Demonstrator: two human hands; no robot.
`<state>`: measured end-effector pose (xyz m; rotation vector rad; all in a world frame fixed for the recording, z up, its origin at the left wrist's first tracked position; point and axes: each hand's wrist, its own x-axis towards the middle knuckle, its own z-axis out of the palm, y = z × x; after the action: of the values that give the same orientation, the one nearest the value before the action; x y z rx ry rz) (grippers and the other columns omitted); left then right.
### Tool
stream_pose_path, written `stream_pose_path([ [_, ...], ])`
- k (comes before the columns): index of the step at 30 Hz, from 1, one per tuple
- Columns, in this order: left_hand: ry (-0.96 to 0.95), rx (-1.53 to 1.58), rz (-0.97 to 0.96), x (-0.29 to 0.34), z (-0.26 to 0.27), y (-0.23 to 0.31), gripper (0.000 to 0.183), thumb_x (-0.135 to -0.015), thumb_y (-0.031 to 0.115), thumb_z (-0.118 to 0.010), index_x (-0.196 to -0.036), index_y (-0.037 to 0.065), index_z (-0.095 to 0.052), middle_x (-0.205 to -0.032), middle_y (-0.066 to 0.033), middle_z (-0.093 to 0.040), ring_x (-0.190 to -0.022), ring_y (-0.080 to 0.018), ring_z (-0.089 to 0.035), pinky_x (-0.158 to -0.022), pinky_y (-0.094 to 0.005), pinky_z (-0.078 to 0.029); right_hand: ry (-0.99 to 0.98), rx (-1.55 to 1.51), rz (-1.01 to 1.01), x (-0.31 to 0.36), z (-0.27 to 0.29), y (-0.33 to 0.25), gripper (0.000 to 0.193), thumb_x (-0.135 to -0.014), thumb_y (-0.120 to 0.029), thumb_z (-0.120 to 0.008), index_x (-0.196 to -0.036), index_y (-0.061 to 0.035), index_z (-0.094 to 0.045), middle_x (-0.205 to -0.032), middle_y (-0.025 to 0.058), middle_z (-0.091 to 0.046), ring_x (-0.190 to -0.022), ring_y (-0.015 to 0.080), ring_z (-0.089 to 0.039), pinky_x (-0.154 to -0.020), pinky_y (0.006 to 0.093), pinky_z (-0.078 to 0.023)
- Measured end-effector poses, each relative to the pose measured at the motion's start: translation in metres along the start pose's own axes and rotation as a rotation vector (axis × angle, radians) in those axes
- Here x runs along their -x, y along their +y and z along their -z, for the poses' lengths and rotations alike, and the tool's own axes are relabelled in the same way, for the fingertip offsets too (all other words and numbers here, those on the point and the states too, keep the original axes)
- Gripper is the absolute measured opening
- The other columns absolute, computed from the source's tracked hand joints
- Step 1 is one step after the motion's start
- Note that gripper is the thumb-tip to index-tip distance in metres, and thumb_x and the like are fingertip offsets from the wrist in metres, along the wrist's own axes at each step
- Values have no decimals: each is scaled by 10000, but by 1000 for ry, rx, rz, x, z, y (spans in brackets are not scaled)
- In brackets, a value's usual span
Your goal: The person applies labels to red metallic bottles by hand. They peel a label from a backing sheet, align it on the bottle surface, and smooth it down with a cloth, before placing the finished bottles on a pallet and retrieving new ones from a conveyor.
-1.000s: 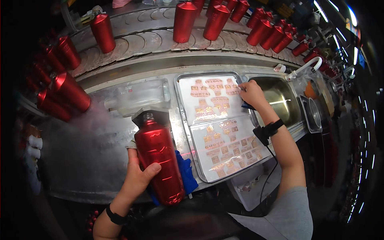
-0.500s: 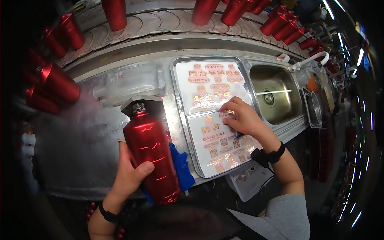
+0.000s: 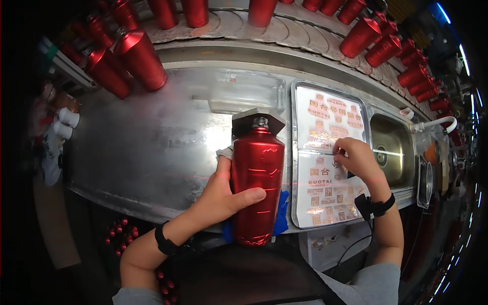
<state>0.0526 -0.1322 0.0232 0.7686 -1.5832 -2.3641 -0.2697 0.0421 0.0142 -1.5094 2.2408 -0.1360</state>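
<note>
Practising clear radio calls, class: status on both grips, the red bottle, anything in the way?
Left grip around red bottle. Bottle uncapped, neck pointing away. Right grip over printed sheets, contact unclear. Possible snag: blue cloth by bottle's base.

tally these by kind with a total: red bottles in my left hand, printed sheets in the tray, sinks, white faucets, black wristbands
Red bottle in your left hand: 1
Printed sheets in the tray: 2
Sink: 1
White faucet: 1
Black wristbands: 2
Total: 7
</note>
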Motion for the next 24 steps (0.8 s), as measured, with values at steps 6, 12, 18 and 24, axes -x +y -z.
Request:
stream_pose_path([
  [6,-36,37,-11,3,8,-3,897,-784,281,-805,-1428,36,-230,-1348,-148,-458,-1260,-224,-471,-1059,-398,-396,401,-54,39,31,8,-53,104,-758,-61,-720,-808,-47,-630,-766,65,-642,-631,231,-631,-565,342,-480],
  [12,304,-199,-397,29,19,11,891,-760,98,-746,-1460,5,-203,-1316,-161,-482,-1136,-205,-521,-910,-338,-465,311,-1067,-125,53,42,-148,141,-801,-43,-756,-839,-13,-624,-829,1,-641,-692,37,-579,-596,184,-449],
  [18,94,77,-221,31,-13,36,742,-887,122,-654,-1479,47,-214,-1102,-138,-572,-865,-154,-603,-675,-253,-507,360,-1708,-38,28,25,-206,148,-859,-26,-705,-929,-24,-575,-864,47,-670,-623,19,-563,-477,161,-428],
  [24,184,155,-30,20,-10,43,569,-912,16,-599,-1406,42,-317,-931,-84,-598,-685,-114,-615,-540,-219,-492,258,-1719,-234,32,-20,-207,138,-882,-57,-688,-930,-21,-563,-797,45,-658,-577,24,-543,-470,167,-420],
])
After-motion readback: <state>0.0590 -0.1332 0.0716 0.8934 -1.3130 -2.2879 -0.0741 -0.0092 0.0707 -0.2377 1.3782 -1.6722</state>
